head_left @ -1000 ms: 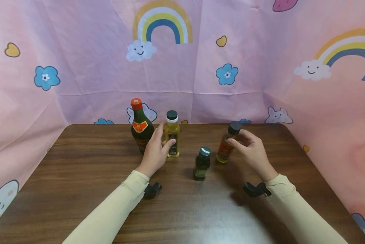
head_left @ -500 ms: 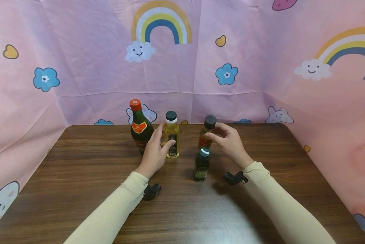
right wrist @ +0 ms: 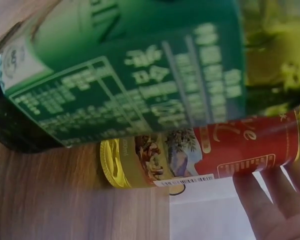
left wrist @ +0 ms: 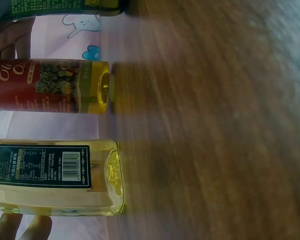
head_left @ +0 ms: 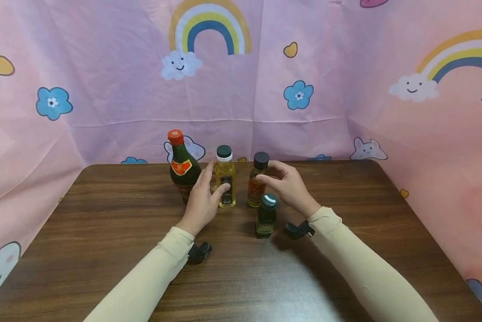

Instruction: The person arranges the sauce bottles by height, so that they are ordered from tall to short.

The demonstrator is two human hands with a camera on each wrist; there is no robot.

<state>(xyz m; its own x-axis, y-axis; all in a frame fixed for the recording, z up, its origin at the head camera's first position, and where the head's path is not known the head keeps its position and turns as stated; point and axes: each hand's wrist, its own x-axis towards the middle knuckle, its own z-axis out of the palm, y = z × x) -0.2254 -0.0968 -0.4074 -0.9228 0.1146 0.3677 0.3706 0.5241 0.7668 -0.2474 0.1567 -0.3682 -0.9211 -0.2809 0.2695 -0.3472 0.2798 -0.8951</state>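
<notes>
My left hand (head_left: 200,203) holds a clear bottle of yellow oil (head_left: 227,199) with a dark green cap, thumb across its label and fingers on its far left side. My right hand (head_left: 292,188) pinches a slim olive oil bottle (head_left: 255,188) with a red label and black cap. It is upright, just right of the yellow one, a small gap between them. Its base (left wrist: 104,87) is at or very near the table; I cannot tell if it touches. A short dark green bottle (head_left: 266,220) stands in front of it, filling much of the right wrist view.
Behind my left hand stands a tall dark green bottle (head_left: 182,166) with a red cap, partly hidden by the hand. All the bottles are on a brown wooden table (head_left: 116,223). A pink patterned cloth (head_left: 221,103) hangs at the back and sides.
My right hand has carried the red-label bottle leftward, from right of the short green bottle to behind it, beside the yellow oil bottle, straightening its tilt. The left hand stays on the yellow oil bottle.
</notes>
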